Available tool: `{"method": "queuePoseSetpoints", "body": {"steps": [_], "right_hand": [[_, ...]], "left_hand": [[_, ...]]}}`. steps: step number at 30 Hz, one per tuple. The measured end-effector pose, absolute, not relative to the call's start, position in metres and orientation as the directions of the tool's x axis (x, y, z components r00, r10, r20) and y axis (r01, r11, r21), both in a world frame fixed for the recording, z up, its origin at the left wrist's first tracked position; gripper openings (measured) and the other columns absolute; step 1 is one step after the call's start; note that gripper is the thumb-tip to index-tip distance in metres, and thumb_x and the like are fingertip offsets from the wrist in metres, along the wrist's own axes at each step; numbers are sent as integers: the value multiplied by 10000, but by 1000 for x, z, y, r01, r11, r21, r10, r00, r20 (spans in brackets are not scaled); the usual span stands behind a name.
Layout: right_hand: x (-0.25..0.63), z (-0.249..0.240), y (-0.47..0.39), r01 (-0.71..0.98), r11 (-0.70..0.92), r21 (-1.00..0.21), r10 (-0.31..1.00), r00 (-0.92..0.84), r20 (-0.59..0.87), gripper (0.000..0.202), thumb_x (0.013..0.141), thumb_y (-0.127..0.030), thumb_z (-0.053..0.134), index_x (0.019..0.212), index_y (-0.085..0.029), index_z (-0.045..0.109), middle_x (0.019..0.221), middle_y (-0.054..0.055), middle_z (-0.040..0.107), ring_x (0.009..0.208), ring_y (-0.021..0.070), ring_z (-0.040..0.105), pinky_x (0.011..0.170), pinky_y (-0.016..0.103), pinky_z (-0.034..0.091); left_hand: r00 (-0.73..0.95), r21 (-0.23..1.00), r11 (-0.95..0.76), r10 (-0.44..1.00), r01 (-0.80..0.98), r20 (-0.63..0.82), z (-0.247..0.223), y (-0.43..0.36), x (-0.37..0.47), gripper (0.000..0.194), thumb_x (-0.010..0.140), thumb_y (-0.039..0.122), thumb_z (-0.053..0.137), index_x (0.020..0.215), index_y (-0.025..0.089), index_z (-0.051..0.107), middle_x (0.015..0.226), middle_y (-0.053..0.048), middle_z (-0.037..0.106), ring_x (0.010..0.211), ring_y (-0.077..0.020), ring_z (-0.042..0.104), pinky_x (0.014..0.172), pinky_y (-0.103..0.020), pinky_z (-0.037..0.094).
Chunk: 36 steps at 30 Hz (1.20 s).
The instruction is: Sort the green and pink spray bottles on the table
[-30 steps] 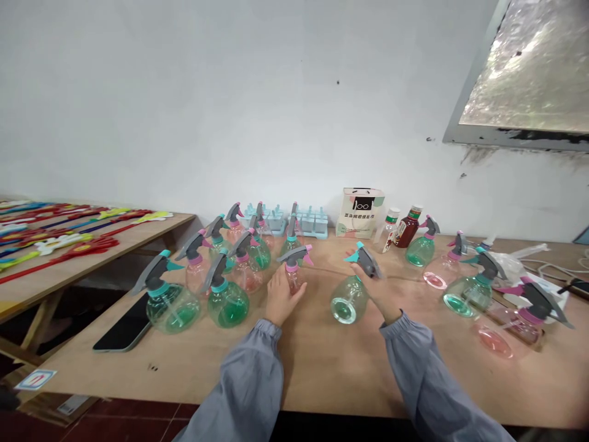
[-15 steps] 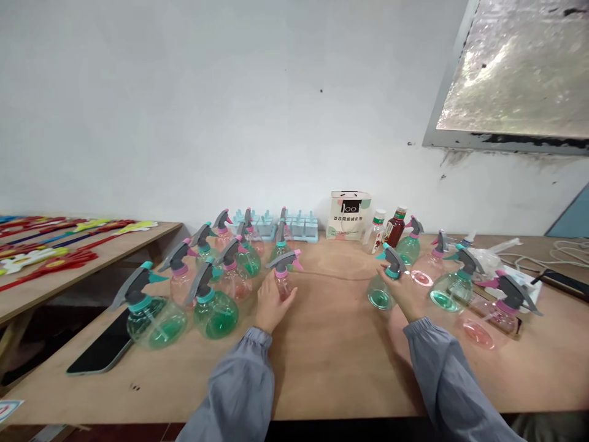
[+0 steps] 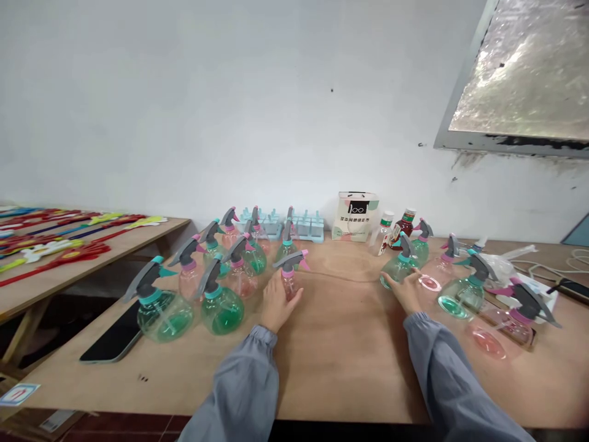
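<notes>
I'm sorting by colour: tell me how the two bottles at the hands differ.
The left hand holds a pink bottle; the right hand a green bottle. The pink bottle has a pink collar, the green bottle a teal one. Both are see-through with grey spray heads.

Green spray bottle (image 3: 396, 270) has moved from mid-table to the right, near the far green bottle (image 3: 420, 250) — & it's more upright vs. its earlier tilt. R hand (image 3: 403, 287) went w/ it; grip's now on the body — was up at the spray head.
</notes>
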State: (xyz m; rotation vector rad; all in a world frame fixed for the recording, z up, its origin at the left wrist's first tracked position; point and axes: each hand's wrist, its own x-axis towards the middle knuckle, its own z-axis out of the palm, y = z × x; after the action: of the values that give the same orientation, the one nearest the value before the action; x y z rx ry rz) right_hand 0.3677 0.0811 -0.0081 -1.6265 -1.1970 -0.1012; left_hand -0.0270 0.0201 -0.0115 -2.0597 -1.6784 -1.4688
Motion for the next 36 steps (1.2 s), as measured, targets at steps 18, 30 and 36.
{"method": "queuePoseSetpoints", "body": {"steps": [18,30,36], "right_hand": [[356,18,135,675,-276,-684,557,693,458,1081,775,-762,570,1491,-13,262,1354,352,454,1261,464,447,1028,614,361],[195,18,19,472,635,-612,720,-72,691,773,836,-594,645,1446,-222,351,1429,164,478,1301,293,499,1116,512,396],[156,40,9,364,542,-758,817,-16,577,869,756,-510,743,1461,-209,335,1350,159,565,1281,303,545,1088,494,433]], "left_hand": [[-67,478,-408,702,778,709,-15,20,-27,766,854,501,634,1458,135,338,1304,-210,563,1239,-353,569,1009,-516,480],[-11,463,-407,741,787,671,-18,-1,16,610,961,448,468,1477,137,374,1416,-211,516,1296,-321,509,1037,-492,431],[67,366,-392,754,844,654,-18,-19,34,681,818,494,652,1350,98,498,1280,-226,585,1149,-347,565,922,-486,455]]}}
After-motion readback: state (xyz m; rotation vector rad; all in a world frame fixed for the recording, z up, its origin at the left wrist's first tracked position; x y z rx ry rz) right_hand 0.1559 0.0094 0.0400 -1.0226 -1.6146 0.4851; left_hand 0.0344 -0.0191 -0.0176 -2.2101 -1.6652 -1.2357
